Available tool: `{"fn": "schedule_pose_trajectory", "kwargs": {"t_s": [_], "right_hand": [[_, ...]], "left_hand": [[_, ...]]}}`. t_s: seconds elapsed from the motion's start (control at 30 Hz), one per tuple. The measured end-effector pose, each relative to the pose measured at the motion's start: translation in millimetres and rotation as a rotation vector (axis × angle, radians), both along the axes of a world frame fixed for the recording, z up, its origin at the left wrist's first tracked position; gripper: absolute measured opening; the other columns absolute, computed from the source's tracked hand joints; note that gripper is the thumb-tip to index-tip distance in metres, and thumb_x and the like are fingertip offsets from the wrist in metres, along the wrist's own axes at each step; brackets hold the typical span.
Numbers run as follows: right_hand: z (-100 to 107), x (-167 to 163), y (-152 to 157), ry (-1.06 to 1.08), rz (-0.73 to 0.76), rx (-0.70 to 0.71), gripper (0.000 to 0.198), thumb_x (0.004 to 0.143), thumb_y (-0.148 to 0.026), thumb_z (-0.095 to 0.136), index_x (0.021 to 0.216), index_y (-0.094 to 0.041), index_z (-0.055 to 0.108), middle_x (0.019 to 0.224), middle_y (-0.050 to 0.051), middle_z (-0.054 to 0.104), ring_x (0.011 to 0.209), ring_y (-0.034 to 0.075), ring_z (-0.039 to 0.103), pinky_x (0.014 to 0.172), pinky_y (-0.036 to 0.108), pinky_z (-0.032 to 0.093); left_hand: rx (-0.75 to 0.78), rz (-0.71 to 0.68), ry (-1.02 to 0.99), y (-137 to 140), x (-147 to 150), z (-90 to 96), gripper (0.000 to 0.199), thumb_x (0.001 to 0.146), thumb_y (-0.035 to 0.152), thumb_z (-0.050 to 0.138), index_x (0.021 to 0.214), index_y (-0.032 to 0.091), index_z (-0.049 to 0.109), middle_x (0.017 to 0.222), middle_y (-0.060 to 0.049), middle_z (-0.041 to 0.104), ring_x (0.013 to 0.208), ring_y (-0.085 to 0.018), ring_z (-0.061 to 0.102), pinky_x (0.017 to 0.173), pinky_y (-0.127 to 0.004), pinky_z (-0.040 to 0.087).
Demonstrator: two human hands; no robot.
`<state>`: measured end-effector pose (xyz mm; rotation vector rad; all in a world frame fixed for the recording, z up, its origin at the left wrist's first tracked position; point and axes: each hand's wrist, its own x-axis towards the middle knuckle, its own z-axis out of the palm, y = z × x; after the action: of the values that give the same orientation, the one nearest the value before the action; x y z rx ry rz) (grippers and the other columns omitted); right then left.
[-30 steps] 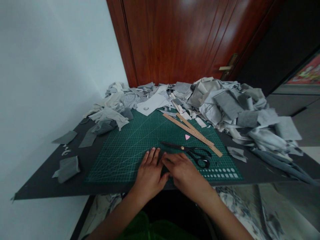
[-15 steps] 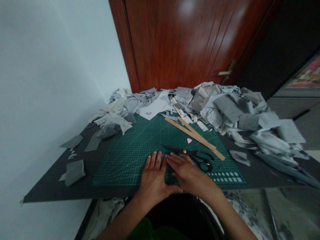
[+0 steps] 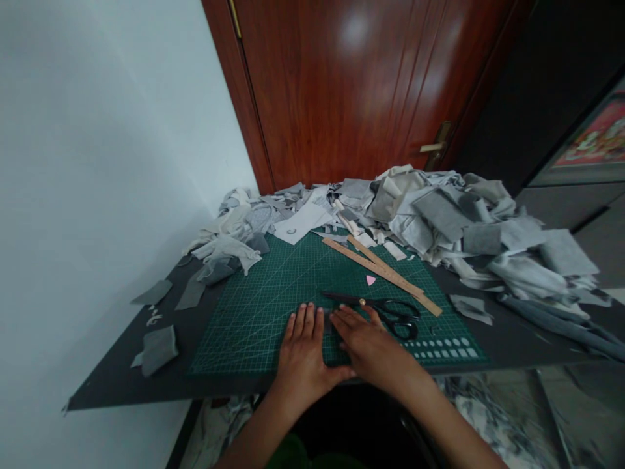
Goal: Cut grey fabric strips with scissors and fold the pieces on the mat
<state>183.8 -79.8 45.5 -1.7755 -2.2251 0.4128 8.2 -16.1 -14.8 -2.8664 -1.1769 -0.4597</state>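
My left hand [image 3: 301,355] lies flat with its fingers stretched out on the front of a green cutting mat [image 3: 249,306]. Beside it my right hand [image 3: 365,340] also rests flat, angled in from the right, its fingers extended. Between the two sets of fingertips a small dark grey piece [image 3: 329,321], seemingly cloth, is partly visible; the palms hide the rest. Black-handled scissors [image 3: 403,328] lie just beyond my right hand, blades pointing left. A pink triangular piece [image 3: 370,280], like tailor's chalk, sits above the scissors.
Two crossed wooden rulers [image 3: 359,260] lie at the mat's right. Behind them a large heap of grey and white fabric scraps [image 3: 439,212] spreads along the back and right. White paper [image 3: 301,223] lies at the back; a folded grey cloth [image 3: 159,350] sits on the dark table's left.
My hands have moved slightly apart, opening a gap at the fingertips where the dark grey piece shows. The view has shifted a little.
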Motion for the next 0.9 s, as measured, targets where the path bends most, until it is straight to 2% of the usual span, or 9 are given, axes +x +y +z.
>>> {"fn": "schedule_pose_trajectory", "kwargs": {"t_s": [0.1,0.17,0.33,0.47,0.6,0.73,0.83,0.9], "right_hand": [[-4,-6,4,-0.006,0.065,0.059,0.064,0.092,-0.007,0.047,0.156,-0.005,0.043,0.162,0.021,0.045,0.155,0.031,0.033,0.126,0.06,0.021],[-6,-9,5,0.019,0.101,0.038,0.064,0.094,-0.009,0.047,0.157,-0.006,0.04,0.164,0.02,0.043,0.154,0.028,0.036,0.126,0.057,0.024],[-3,-10,2,0.047,0.058,-0.002,0.055,0.1,-0.017,0.046,0.154,-0.006,0.046,0.161,0.022,0.047,0.152,0.03,0.04,0.127,0.065,0.014],[-3,-9,6,0.061,0.056,0.02,0.05,0.103,-0.02,0.045,0.15,-0.006,0.051,0.16,0.021,0.048,0.151,0.029,0.041,0.128,0.064,0.008],[-6,0,15,0.073,0.098,0.034,0.047,0.104,-0.019,0.044,0.148,-0.006,0.054,0.16,0.019,0.049,0.151,0.027,0.042,0.128,0.062,0.009],[-12,12,21,0.07,0.154,0.056,0.045,0.104,-0.018,0.045,0.146,-0.01,0.056,0.157,0.018,0.053,0.15,0.024,0.043,0.128,0.06,0.011],[-15,15,22,0.062,0.178,0.07,0.048,0.103,-0.018,0.046,0.15,-0.013,0.053,0.158,0.017,0.053,0.15,0.024,0.043,0.127,0.061,0.012],[-16,16,21,0.058,0.185,0.08,0.049,0.103,-0.018,0.047,0.151,-0.013,0.051,0.159,0.017,0.052,0.15,0.025,0.043,0.127,0.063,0.011]], "left_hand": [[0.011,0.023,-0.005,-4,3,2.3,0.108,0.071,0.073,0.069,0.151,0.005,0.045,0.159,-0.028,0.041,0.151,-0.043,0.036,0.123,-0.061,0.03],[0.015,0.038,0.002,-6,4,3.4,0.099,0.073,0.059,0.07,0.152,0.005,0.045,0.16,-0.027,0.041,0.152,-0.042,0.035,0.123,-0.06,0.03],[0.017,0.051,0.012,-5,1,5.3,0.091,0.076,0.047,0.066,0.15,-0.001,0.045,0.159,-0.028,0.043,0.152,-0.039,0.036,0.123,-0.057,0.033],[0.056,0.104,-0.028,-1,-6,2.4,0.094,0.081,0.056,0.064,0.149,-0.005,0.044,0.156,-0.031,0.044,0.149,-0.04,0.04,0.121,-0.056,0.036],[0.076,0.149,-0.055,1,-11,-2.2,0.108,0.08,0.075,0.062,0.149,-0.006,0.043,0.155,-0.034,0.043,0.148,-0.044,0.041,0.121,-0.059,0.035],[0.074,0.15,-0.069,0,-12,0.9,0.119,0.08,0.084,0.058,0.153,-0.007,0.036,0.159,-0.036,0.036,0.152,-0.047,0.03,0.12,-0.061,0.034],[0.093,0.016,-0.089,1,-14,6.7,0.117,0.082,0.082,0.058,0.161,0.002,0.024,0.167,-0.03,0.025,0.157,-0.044,0.017,0.121,-0.062,0.031],[0.076,-0.093,-0.07,2,-15,8.8,0.112,0.086,0.08,0.055,0.162,0.005,0.022,0.167,-0.027,0.026,0.158,-0.04,0.018,0.123,-0.059,0.03]]}}
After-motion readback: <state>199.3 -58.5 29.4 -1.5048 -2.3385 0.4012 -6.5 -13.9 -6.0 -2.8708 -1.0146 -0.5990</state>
